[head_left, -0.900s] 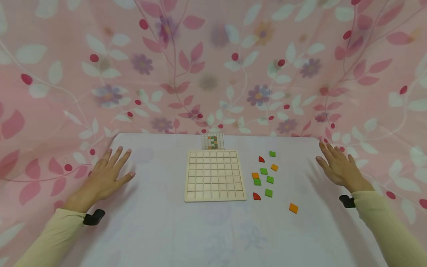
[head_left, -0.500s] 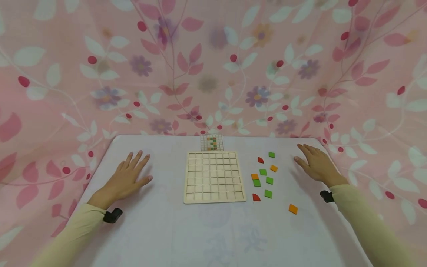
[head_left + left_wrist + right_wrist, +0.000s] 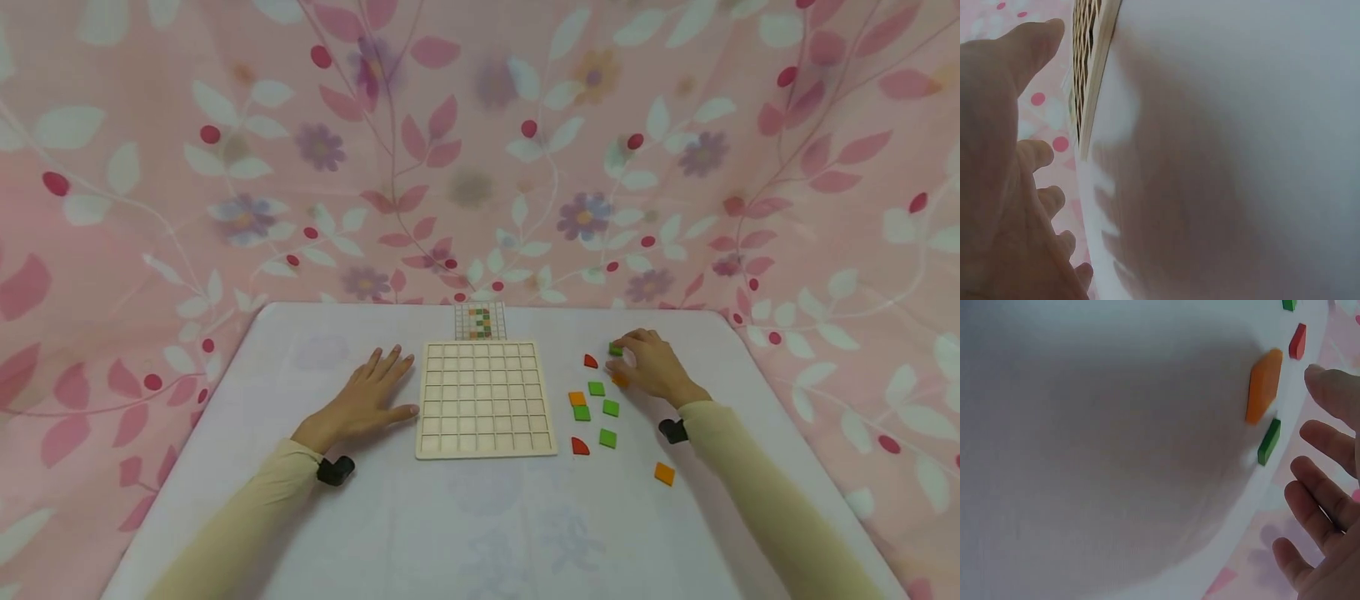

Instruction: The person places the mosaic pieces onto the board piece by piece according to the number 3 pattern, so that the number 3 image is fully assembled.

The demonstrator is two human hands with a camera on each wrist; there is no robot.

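In the head view my left hand [image 3: 360, 408] is spread just left of the wooden grid board [image 3: 485, 400], the thumb tip near its left edge. The left wrist view shows that hand [image 3: 997, 169] with no object in it, beside the board's side [image 3: 1099, 75]. My right hand [image 3: 654, 367] hovers with slightly bent fingers over a green tile [image 3: 615, 350] and a partly covered orange tile [image 3: 619, 380]. From the right wrist, a gap shows between the hand [image 3: 1329, 500] and the orange tile [image 3: 1264, 385] and green tile [image 3: 1269, 442].
Right of the board lie a red quarter-round piece [image 3: 591, 361], another red one [image 3: 580, 446], several green tiles [image 3: 608, 438] and an orange tile [image 3: 664, 473] nearer the front. A small pattern card [image 3: 480, 321] touches or nearly touches the board's far edge. Floral cloth [image 3: 480, 150] hangs behind.
Both hands have moved inward: the left to the right, up beside the board, and the right to the left, over the upper loose tiles. The right fingers are more bent than before.
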